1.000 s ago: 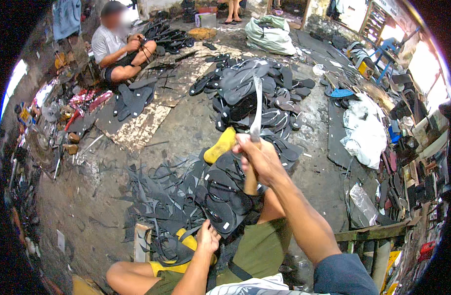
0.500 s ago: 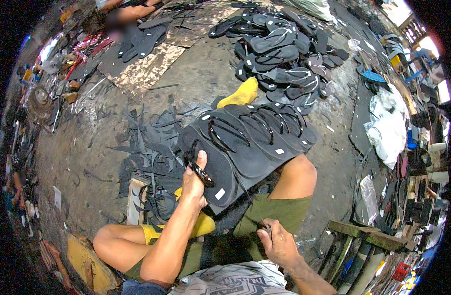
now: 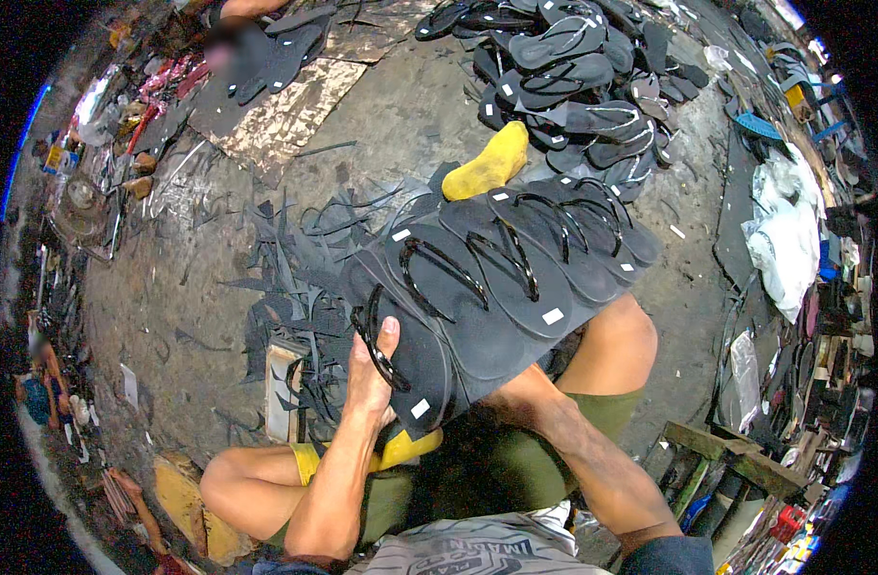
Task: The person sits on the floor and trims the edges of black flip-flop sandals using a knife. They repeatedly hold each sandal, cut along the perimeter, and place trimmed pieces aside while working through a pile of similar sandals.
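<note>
While the bare left hand (image 3: pixel 368 379) gripped the end flat black rubber flip-flop (image 3: pixel 421 359), thumb on top by its glossy black strap (image 3: pixel 390 372), the bare right hand (image 3: pixel 520 395) was tucked under the overlapping row of matching flip-flops (image 3: pixel 544 311); its fingers were hidden, so can't tell their state. Row spanned the lap toward the right knee (image 3: pixel 626 335). Small white rectangular labels (image 3: pixel 420 409) on the soles, too small to read. Pale striped shirt (image 3: pixel 439 556) carried dark printed lettering. Beyond: yellow fabric sock (image 3: pixel 489 163), dark rubber offcuts (image 3: pixel 285 249), loose black flip-flop heap (image 3: pixel 563 77).
</note>
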